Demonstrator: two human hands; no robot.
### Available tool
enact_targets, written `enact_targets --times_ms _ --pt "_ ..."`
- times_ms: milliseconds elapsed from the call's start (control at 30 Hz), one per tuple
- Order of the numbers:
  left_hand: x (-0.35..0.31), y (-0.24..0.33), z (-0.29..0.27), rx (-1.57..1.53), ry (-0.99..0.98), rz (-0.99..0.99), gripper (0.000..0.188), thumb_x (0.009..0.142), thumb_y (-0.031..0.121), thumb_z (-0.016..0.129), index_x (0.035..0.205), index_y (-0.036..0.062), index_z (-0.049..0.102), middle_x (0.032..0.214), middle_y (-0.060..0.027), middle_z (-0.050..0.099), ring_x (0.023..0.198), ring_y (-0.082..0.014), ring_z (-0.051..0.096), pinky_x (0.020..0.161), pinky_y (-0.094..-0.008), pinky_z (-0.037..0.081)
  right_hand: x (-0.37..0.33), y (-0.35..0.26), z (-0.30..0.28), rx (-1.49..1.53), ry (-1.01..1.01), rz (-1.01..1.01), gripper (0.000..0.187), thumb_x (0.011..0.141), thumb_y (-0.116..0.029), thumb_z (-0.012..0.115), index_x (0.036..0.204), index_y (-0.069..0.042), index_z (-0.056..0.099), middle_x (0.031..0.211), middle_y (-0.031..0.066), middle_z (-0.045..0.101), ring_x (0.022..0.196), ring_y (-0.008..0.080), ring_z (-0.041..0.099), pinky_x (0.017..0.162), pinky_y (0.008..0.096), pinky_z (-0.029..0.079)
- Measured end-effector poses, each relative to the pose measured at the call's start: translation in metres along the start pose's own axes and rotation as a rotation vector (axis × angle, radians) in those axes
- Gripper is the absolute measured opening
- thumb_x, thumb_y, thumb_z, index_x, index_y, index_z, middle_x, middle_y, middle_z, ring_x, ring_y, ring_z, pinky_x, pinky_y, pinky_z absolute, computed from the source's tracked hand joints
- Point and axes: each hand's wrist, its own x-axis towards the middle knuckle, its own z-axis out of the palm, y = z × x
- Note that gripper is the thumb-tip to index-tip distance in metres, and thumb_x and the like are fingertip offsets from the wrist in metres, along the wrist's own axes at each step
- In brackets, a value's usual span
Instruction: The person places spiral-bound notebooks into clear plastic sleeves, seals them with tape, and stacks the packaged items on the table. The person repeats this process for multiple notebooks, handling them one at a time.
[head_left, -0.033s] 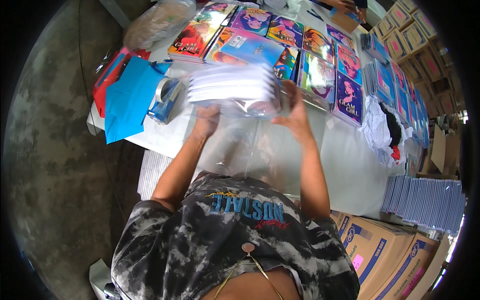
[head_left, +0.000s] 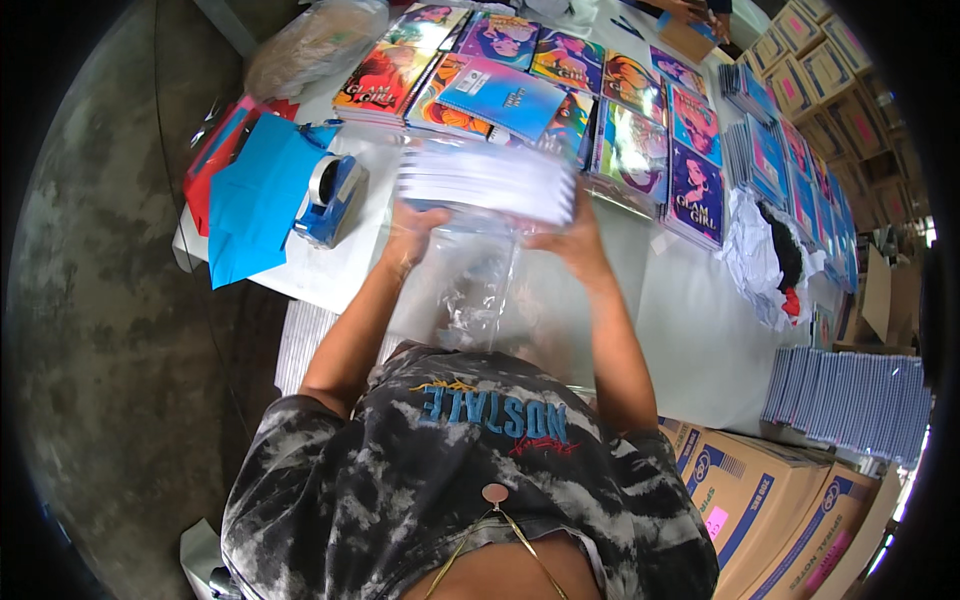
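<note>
Between my two hands is a stack of notebooks (head_left: 485,182), its white page edges facing me and blurred by motion. My left hand (head_left: 410,232) grips the stack's lower left corner, thumb toward the near side. Around the right end, my right hand (head_left: 572,238) is closed with its thumb along the lower edge. A clear plastic bag (head_left: 470,290) hangs from the stack toward my shirt; whether the notebooks are inside it I cannot tell. Just beyond lies a blue spiral notebook (head_left: 505,97) on top of other colourful notebooks.
A blue tape dispenser (head_left: 328,205) stands left, beside blue sheets (head_left: 255,195) and a red packet (head_left: 205,170). Rows of notebooks (head_left: 632,140) cover the table's far side. Crumpled plastic (head_left: 755,255) and a notebook stack (head_left: 850,405) are right; cartons (head_left: 740,500) stand below. Another person's hand (head_left: 685,12) shows far off.
The notebook stack has shifted slightly right and tilted down at its right end. My right hand has moved a little left, its fingers closing in on the stack.
</note>
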Motion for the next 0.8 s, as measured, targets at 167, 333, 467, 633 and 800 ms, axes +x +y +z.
enact_targets --times_ms 167,333,467,633,800 --pt "0.025 0.046 0.032 0.321 0.078 0.313 0.059 0.06 0.018 0.082 0.108 0.0023 0.052 0.093 -0.0064 0.059 0.087 -0.0154 0.056 0.079 -0.0281 0.044 0.012 0.0 0.026 -0.058 0.202 -0.243 0.059 0.071 -0.019 0.077 0.119 -0.003 0.048 0.097 0.0076 0.062 0.088 0.0149 0.06 0.078 0.0284 0.048" --pt "0.062 0.099 0.041 0.832 0.056 0.492 0.018 0.073 0.012 0.073 0.074 0.0001 0.06 0.062 -0.0044 0.056 0.061 -0.0099 0.052 0.057 -0.0245 0.04 0.062 -0.046 0.039 -0.362 0.268 -0.365 0.015 0.084 -0.016 0.063 0.084 -0.002 0.059 0.073 0.0053 0.061 0.063 0.0065 0.052 0.052 0.0238 0.04" --pt "0.108 0.148 0.044 0.578 0.27 0.866 0.039 0.09 0.037 0.052 0.078 0.0008 0.058 0.061 -0.0015 0.047 0.054 -0.0095 0.043 0.051 -0.0232 0.036 0.098 -0.098 0.035 -0.077 0.612 -0.593 0.025 0.094 -0.02 0.047 0.08 -0.001 0.056 0.059 -0.001 0.047 0.05 0.006 0.04 0.046 0.0183 0.03" --pt "0.082 0.156 -0.009 0.598 0.364 0.439 0.07 0.09 0.062 0.025 0.113 0.0022 0.051 0.078 -0.0012 0.05 0.063 -0.0082 0.042 0.053 -0.021 0.033 0.058 -0.077 -0.003 -0.016 0.714 -0.831 0.052 0.089 -0.048 0.047 0.112 -0.001 0.046 0.107 0.0132 0.049 0.078 0.0168 0.053 0.071 0.0295 0.04" --pt "-0.008 0.045 0.01 0.566 0.063 0.096 0.054 0.091 0.02 0.052 0.135 -0.0037 0.032 0.135 -0.0174 0.041 0.129 -0.0253 0.033 0.105 -0.0348 0.025 -0.006 0.0 0.041 -0.359 0.382 -0.153 0.078 0.074 -0.035 0.071 0.132 0.003 0.033 0.12 0.0151 0.05 0.108 0.0257 0.05 0.096 0.0363 0.034"
